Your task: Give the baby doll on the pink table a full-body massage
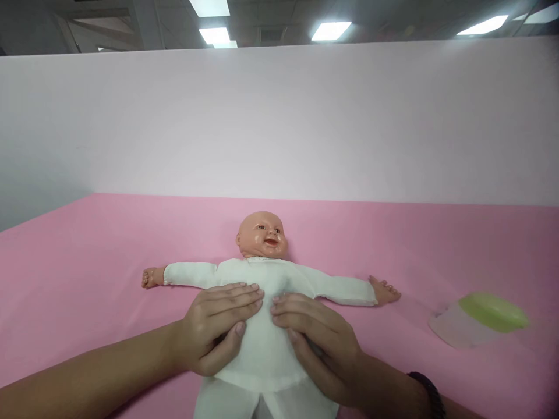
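A baby doll with a smiling face lies on its back on a pink tabletop, its head toward the far edge and its legs running out of view toward the near side. It wears a white outfit, and both arms are spread wide. A person's left hand and right hand rest side by side on its chest and belly, just apart. Neither grip is clenched or grasping: the fingers lie extended over the cloth. The hands-on work appears under way, with the doll laid out and dressed and both hands placed; how much remains cannot be told. A translucent container with a green top lies toward the tabletop's right side, apart from both hands and apparently not in use.
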Demonstrator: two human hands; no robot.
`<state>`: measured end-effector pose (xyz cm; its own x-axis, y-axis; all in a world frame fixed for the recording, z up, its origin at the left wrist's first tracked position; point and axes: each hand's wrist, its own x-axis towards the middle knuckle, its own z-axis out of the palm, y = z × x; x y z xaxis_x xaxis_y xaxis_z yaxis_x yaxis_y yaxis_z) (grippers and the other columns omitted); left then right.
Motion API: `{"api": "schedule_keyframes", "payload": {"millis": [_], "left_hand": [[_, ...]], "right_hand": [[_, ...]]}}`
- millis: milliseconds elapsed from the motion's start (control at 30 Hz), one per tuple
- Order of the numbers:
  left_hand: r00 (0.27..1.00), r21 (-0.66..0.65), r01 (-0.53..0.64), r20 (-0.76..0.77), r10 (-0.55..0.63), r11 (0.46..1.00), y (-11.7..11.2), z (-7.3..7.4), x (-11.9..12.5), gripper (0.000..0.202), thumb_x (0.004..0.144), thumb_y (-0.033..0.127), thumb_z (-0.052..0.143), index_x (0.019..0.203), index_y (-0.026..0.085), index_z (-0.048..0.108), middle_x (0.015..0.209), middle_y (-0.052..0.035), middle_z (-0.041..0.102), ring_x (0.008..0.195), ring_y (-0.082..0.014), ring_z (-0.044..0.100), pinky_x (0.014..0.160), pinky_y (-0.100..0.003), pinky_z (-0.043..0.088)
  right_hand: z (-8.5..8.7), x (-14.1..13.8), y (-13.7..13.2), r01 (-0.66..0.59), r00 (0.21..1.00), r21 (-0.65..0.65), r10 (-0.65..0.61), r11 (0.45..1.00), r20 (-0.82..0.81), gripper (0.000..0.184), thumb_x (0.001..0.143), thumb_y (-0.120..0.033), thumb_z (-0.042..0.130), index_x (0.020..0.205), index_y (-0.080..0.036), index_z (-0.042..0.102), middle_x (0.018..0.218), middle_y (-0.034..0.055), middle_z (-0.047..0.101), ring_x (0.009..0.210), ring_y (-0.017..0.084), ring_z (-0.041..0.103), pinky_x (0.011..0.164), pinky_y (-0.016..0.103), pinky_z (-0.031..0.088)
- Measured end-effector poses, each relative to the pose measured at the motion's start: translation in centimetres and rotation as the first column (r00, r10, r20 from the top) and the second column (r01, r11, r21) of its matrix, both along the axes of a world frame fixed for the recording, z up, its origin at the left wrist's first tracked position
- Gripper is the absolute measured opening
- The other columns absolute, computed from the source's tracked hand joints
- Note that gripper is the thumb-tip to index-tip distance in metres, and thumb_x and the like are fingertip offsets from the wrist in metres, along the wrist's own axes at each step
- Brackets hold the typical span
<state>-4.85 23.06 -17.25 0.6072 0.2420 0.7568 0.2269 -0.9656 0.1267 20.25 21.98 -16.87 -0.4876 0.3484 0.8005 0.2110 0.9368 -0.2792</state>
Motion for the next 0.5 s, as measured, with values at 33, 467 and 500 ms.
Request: {"api": "schedule_keyframes", "payload": {"millis": [33,467,500], "left_hand": [[0.999,-0.002,0.040,-0.013,-0.040,0.999,0.0,0.1,0.0,0.061,0.086,0.005,0.049,0.146,0.008,0.051,0.136,-0.0190,0.067,0.133,-0.0242,0.061,0.112,-0.042,0.053],[0.977,-0.293,-0.134,-0.201,0.076,0.947,0.2,-0.7,-0.4,0.066,0.101,0.027,0.043,0.164,0.016,0.025,0.166,-0.0155,0.033,0.158,-0.0293,0.020,0.129,-0.056,0.015],[0.972,-0.309,-0.159,-0.216,0.093,0.938,0.2,-0.6,-0.3,0.066,0.102,0.029,0.042,0.164,0.017,0.023,0.167,-0.0149,0.029,0.159,-0.0298,0.017,0.129,-0.056,0.013]], "right_hand": [[0.3,0.1,0.0,-0.045,0.999,0.020,0.045,0.999,0.030,0.043,0.087,0.001,0.048,0.124,-0.016,0.062,0.115,0.0087,0.073,0.118,0.016,0.067,0.108,0.030,0.054],[-0.6,0.9,0.4,0.135,0.951,-0.094,-0.102,0.986,0.293,0.062,0.099,-0.022,0.050,0.159,-0.018,0.038,0.158,0.0117,0.045,0.152,0.025,0.036,0.124,0.050,0.033],[-0.8,0.9,0.4,0.153,0.946,-0.096,-0.117,0.984,0.303,0.064,0.100,-0.022,0.049,0.161,-0.018,0.034,0.160,0.0115,0.042,0.153,0.025,0.033,0.124,0.051,0.032]]}}
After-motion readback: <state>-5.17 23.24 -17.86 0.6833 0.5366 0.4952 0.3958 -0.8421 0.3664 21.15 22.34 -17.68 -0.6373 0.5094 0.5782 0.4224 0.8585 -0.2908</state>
